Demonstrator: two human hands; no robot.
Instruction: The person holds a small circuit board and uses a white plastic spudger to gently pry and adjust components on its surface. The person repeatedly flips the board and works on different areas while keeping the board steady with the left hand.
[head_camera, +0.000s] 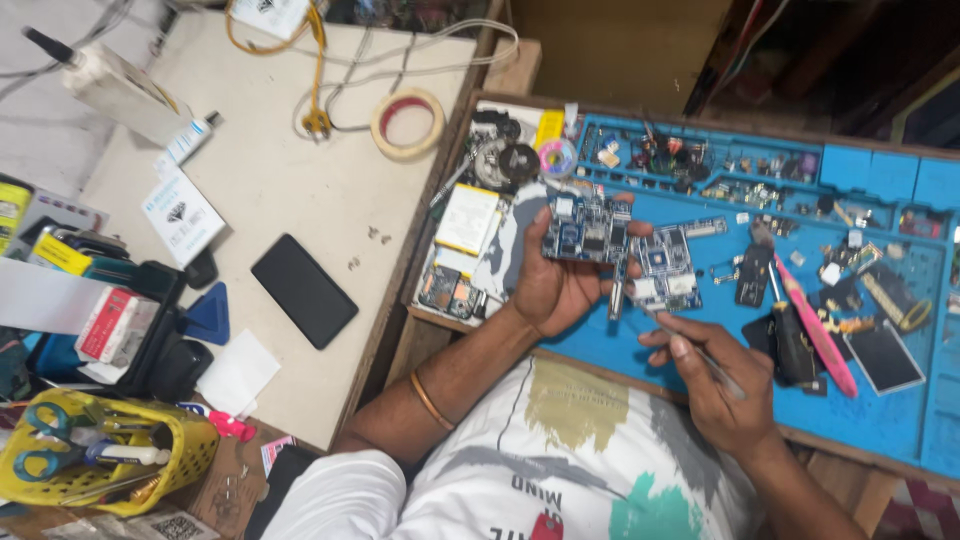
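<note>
Right hand (722, 385) pinches tweezers (690, 345); left hand (555, 280) holds circuit board (585, 232) over mat's near edge.

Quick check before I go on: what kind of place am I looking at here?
Most likely an electronics repair bench. The left hand holds a circuit board, the right hand a thin tool, over a blue mat strewn with small parts.
</note>
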